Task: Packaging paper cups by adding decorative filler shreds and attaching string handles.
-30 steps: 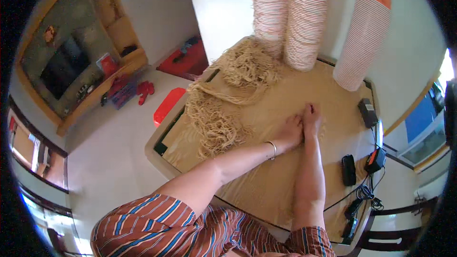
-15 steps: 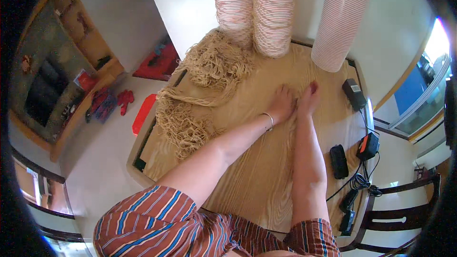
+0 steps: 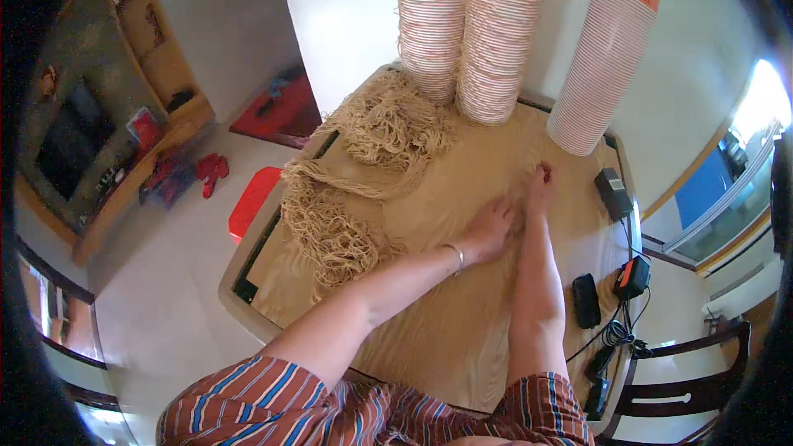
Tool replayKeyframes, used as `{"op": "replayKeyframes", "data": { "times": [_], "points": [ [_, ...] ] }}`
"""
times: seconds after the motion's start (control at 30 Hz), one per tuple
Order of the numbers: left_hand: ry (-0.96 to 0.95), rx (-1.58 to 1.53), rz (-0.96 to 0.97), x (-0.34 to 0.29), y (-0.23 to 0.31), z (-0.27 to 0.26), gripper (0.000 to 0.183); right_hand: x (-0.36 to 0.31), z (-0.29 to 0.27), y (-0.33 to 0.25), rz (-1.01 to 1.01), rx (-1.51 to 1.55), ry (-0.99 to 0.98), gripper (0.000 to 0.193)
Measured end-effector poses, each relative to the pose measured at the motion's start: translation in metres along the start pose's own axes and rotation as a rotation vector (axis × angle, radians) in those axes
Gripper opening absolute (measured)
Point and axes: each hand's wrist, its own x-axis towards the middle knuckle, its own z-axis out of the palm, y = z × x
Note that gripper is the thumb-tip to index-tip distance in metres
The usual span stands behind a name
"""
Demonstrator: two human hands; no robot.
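Over the wooden tabletop (image 3: 462, 322), my left hand (image 3: 491, 231) bends inward beside my right wrist, its fingers curled and slightly blurred. A bracelet circles the left wrist. My right hand (image 3: 539, 188) is closed a little farther away, with a dark red spot at its fingertips. Whatever either hand may hold is hidden or too small to make out. Left of the hands lies a heap of tan yarn-like strands (image 3: 392, 128); a looser bundle of the same strands (image 3: 334, 231) trails toward my left forearm.
Two tall stacks of ringed white cups (image 3: 429, 25) (image 3: 500, 41) with stray strands stand at the back. Another cup stack (image 3: 603, 66) leans at the back right. Along the right edge lie a black adapter (image 3: 613, 194), a black case (image 3: 586, 301) and cables (image 3: 619, 330). A dark chair (image 3: 686, 396) stands beyond.
My left hand has drawn back toward me, lower along the right forearm. The right hand keeps nearly the same place on the table. The whole view has shifted slightly.
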Motion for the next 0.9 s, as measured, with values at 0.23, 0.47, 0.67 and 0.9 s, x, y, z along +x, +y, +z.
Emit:
{"op": "replayKeyframes", "data": {
  "times": [0.23,0.47,0.67,0.9],
  "points": [
    [-0.105,0.177,0.021,-0.016,0.003,-0.002,0.053,-0.019,-0.002,-0.015,-0.157,-0.259,-0.007,0.031],
    [-0.091,0.139,-0.14,0.032,-0.047,0.047,0.056,0.017,0.002,0.028,-0.155,-0.454,-0.068,0.026],
    [-0.052,0.154,-0.121,0.096,-0.124,0.086,0.06,0.08,0.046,0.087,-0.17,-0.453,-0.087,0.022],
    [-0.102,0.146,-0.11,0.199,-0.186,0.068,0.063,0.18,0.096,0.122,-0.079,-0.433,-0.064,0.021]
  ]
}}
